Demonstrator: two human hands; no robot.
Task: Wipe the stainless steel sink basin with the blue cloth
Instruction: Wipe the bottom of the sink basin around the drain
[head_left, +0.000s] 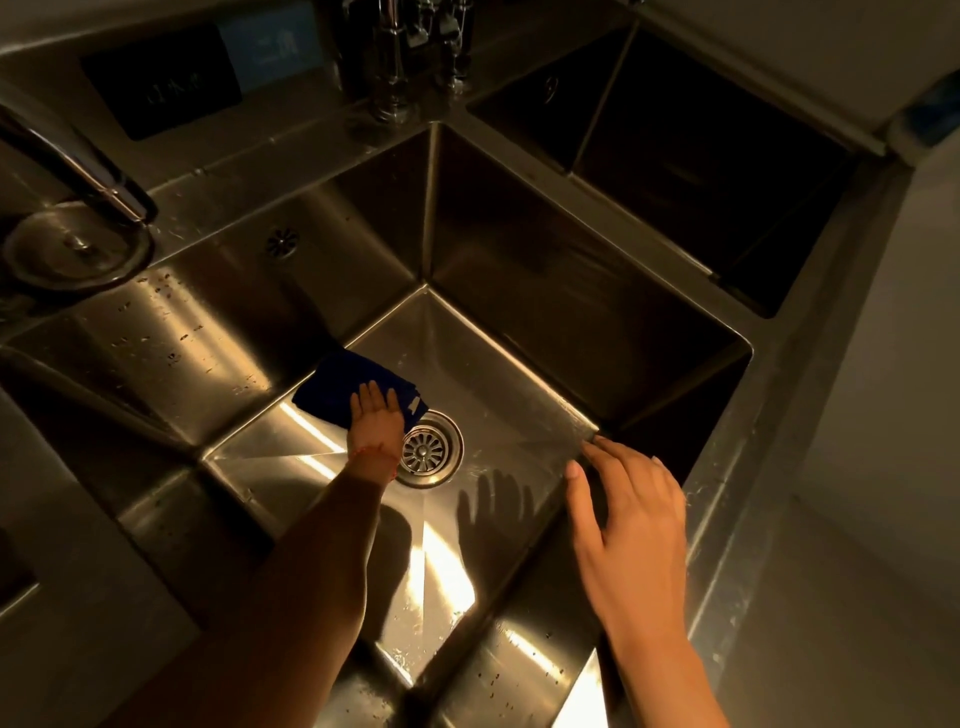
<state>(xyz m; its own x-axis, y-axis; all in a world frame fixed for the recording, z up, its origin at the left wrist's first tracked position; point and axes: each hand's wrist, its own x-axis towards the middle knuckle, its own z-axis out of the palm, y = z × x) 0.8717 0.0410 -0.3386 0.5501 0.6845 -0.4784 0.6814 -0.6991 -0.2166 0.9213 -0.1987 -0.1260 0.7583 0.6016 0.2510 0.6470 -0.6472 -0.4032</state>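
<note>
In the head view, nearest to the camera at the lower right of the frame, the right hand (631, 512) hovers with its fingers spread and relaxed, grasping nothing; its fingertips are close to the right edge of the sink basin (519, 364), but I cannot tell if they touch the metal. The left forearm reaches from the lower left down into the basin, and the left hand (376, 415) lies flat, with straight fingers, on the blue cloth (343, 387), pressing it on the basin floor without curling around it. The cloth is in the middle of the frame, just to the upper left of the round drain strainer (427, 449), and one corner of it touches or covers the drain's rim. I judge that the cloth is light, soft and limp, so it should slide easily on the smooth steel under a flat palm; if it must be lifted, a bunch of the folded middle part seems a better hold than a loose corner. It looks dark blue, folded into a rough rectangle, with a small pale tag near the drain side. The basin looks deep and square, with shiny walls, bright reflections and small droplets or specks on the left wall. A tap (78, 166) stands at the upper left.
</note>
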